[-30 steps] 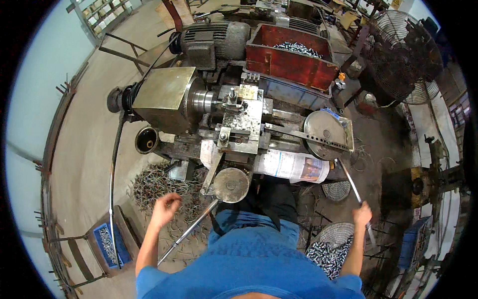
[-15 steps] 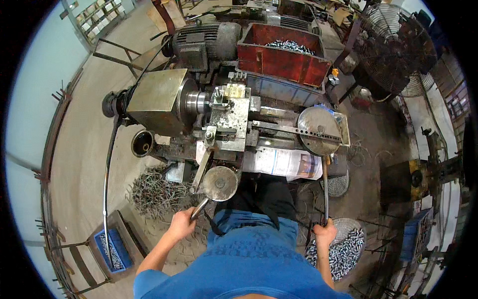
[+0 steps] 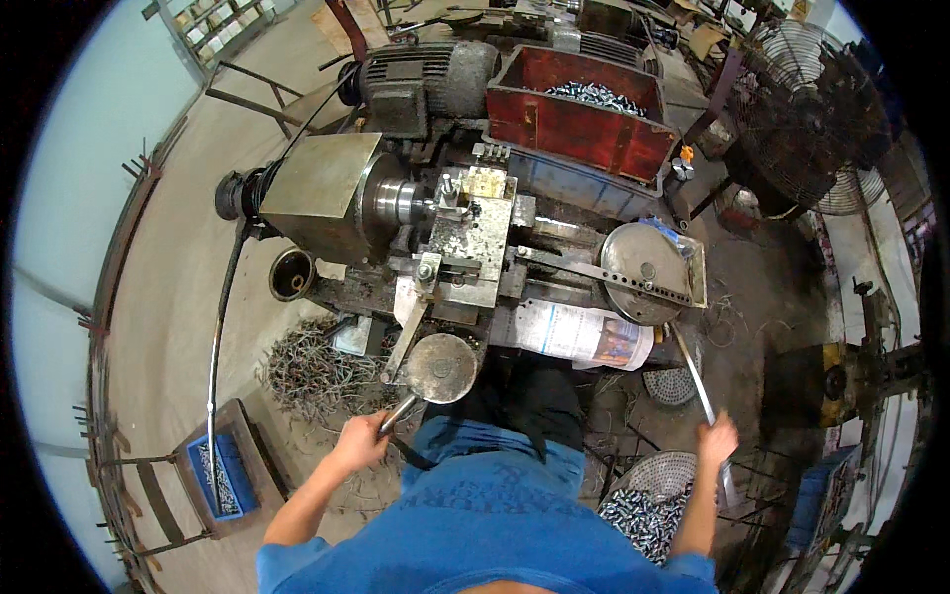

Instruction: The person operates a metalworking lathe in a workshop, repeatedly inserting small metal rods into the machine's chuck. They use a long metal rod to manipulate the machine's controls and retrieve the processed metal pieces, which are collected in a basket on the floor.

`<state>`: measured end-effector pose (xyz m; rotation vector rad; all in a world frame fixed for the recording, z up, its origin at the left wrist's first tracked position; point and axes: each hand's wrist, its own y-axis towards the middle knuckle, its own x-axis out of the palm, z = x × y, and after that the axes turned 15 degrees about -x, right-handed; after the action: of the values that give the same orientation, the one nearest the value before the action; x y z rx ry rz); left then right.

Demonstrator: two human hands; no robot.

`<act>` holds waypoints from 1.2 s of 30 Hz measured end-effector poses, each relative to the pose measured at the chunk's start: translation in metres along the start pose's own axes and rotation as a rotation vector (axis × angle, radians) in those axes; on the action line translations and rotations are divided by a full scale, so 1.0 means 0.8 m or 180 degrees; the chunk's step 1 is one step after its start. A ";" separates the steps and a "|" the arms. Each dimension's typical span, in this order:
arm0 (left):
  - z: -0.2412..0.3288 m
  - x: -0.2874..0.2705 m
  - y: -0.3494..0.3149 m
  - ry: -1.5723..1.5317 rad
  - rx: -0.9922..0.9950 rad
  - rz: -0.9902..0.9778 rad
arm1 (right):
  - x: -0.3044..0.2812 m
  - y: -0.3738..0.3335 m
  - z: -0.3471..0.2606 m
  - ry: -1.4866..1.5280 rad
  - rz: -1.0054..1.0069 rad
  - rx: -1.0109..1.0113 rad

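Observation:
My left hand [image 3: 362, 442] is wrapped round a short metal lever [image 3: 399, 413] that runs to a round grey disc [image 3: 441, 368] at the front of a small lathe [image 3: 466, 243]. My right hand [image 3: 716, 439] grips a long lever [image 3: 693, 371], which slants down to the right from under a larger round plate [image 3: 633, 259]. A perforated flat bar [image 3: 584, 269] links that plate to the lathe's slide. At the left of the slide is the bright spindle nose [image 3: 398, 202], beside the metal-covered headstock [image 3: 309, 178].
A red bin [image 3: 569, 125] of small metal parts stands behind the lathe. Metal shavings [image 3: 322, 371] lie at left. A round basket [image 3: 648, 510] of parts sits by my right arm, a blue bin [image 3: 216, 475] at lower left. A large fan [image 3: 807, 114] stands far right.
My right hand has swung outward to the right with the long lever, which was nearly straight and is now slanted. My left hand keeps its hold. The whole view has shifted slightly.

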<state>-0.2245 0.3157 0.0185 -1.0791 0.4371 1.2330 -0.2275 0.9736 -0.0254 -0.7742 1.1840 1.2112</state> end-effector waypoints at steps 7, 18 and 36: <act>0.010 -0.030 0.019 -0.2155 -0.0474 -0.1973 | 0.006 0.157 -0.008 -0.0236 0.0113 0.0873; -0.181 -0.066 0.223 0.1623 -0.0548 0.0833 | 0.022 -0.001 -0.136 0.1743 0.0590 -0.0201; -0.208 -0.015 0.259 0.1693 -0.1067 0.0708 | -0.148 0.112 -0.220 0.2754 0.0771 -0.1254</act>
<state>-0.3725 0.1590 -0.1374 -1.6938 0.7904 1.2306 -0.3524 0.7974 0.0545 -1.5861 1.7922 1.3699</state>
